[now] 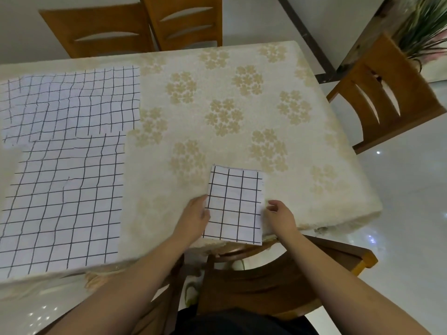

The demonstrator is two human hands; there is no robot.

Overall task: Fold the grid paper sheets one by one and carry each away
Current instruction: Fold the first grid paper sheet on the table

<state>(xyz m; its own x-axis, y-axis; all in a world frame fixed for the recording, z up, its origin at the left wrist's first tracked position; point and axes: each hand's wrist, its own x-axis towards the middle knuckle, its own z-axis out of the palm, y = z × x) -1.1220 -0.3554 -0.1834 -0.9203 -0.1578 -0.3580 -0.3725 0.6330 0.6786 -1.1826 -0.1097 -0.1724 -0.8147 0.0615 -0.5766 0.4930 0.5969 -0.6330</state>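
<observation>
A folded grid paper sheet lies at the near edge of the table, its nearest end hanging just past that edge, toward the near right corner. Its long axis runs from the near edge toward the far one, so it points straight away from the person.

The sheet sits between the two hands. The left hand touches its left side about halfway along, fingers laid against the edge and partly under or on it; whether this grip pinches the paper I cannot tell. The right hand is just beside the right side, fingers loosely curled and holding nothing, apparently not quite touching. Both hands are equally near, so the lift could come from either, most likely the left, which already has contact.

Counted: one folded sheet, and two unfolded grid sheets lying flat along the left edge, the far one overlapping the near one slightly. By my judgement the folding of this sheet looks finished and carrying it off is next; two remain to do.
</observation>
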